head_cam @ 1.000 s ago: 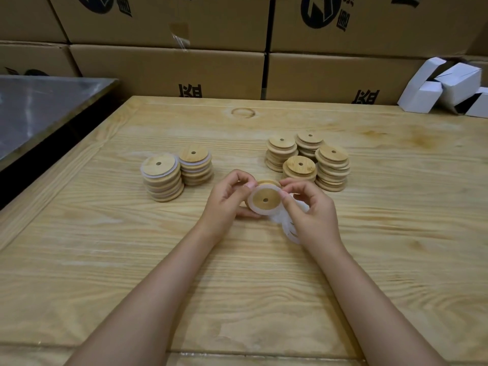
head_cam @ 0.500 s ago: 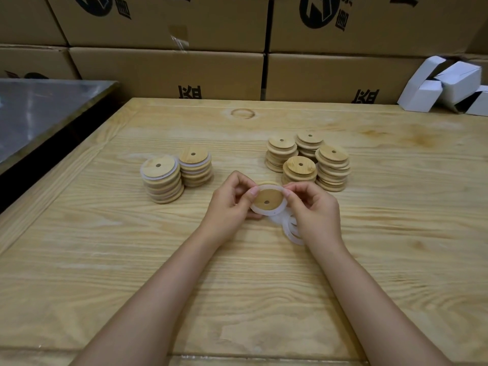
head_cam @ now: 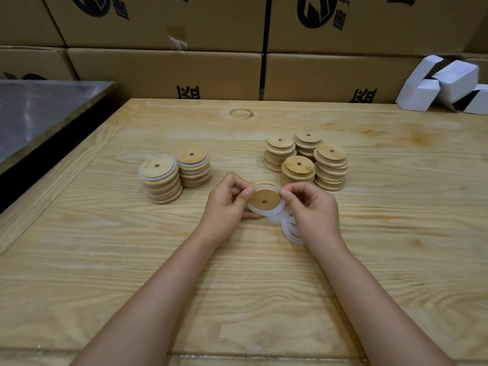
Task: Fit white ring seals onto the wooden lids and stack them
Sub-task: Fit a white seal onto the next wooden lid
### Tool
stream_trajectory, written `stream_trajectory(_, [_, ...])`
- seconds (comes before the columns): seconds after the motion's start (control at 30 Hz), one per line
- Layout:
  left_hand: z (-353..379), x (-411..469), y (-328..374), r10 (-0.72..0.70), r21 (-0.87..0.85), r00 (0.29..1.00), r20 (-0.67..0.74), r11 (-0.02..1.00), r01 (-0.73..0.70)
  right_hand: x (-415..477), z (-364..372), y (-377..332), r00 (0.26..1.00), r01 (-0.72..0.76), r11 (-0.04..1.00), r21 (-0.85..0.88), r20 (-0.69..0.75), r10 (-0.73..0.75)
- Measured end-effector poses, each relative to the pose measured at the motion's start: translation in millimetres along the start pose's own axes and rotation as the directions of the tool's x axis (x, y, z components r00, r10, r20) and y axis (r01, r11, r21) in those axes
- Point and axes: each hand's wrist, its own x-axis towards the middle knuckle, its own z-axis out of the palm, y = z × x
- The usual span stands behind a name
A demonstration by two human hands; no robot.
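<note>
Two bare forearms reached in from the near edge across the pale wooden table point(head_cam: 237, 299), and the hands met above its middle. The left hand point(head_cam: 225, 204) pinched the left rim of a wooden lid point(head_cam: 264, 198) between thumb and curled fingers. The right hand point(head_cam: 314, 210) pinched the opposite rim, its fingertips on a white ring seal point(head_cam: 266, 213) that ran around the lid's edge. The lid was tilted, its flat face and small centre hole turned toward the camera, and it was held just above the tabletop. Fingers hid parts of the seal, so it could not be told whether it sat snug all the way round. Below the right palm a few loose ring seals point(head_cam: 290, 232) lay on the wood, partly covered by the hand. Farther back on the left stood two sealed stacks point(head_cam: 161, 180), close side by side, with white rings showing between their lids. Behind the hands on the right, four bare stacks point(head_cam: 331, 167) of plain lids huddled together, the nearest just beyond the held lid. A faint round mark point(head_cam: 241, 113) showed in the wood near the far edge. A grey metal surface point(head_cam: 39, 112) lay beside the table on the left. Cardboard boxes point(head_cam: 163, 72) with dark printing walled off the back, and several small white boxes point(head_cam: 443, 85) lay tumbled at the far right.
</note>
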Motion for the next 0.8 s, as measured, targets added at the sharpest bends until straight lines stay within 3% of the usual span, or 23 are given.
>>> stream_trajectory(0.33, [-7.5,2.1,3.8,-0.028,0.017,0.998,0.048,0.999,0.027,-1.0,-1.4,-1.4,0.998,0.007,1.000,-0.020,0.056,-0.006])
stream_trajectory(0.63, [-15.9,4.0,-2.0,0.060,0.224,0.995,0.073,0.972,-0.076,-2.2,-2.3,0.4,0.998,0.016,1.000,0.012,0.062,-0.017])
stream_trajectory(0.8, [-19.9,5.1,-0.7,0.080,0.352,0.990,0.117,0.929,-0.117,-4.3,-2.5,-0.1,0.994,0.025,0.997,-0.076,0.105,-0.017])
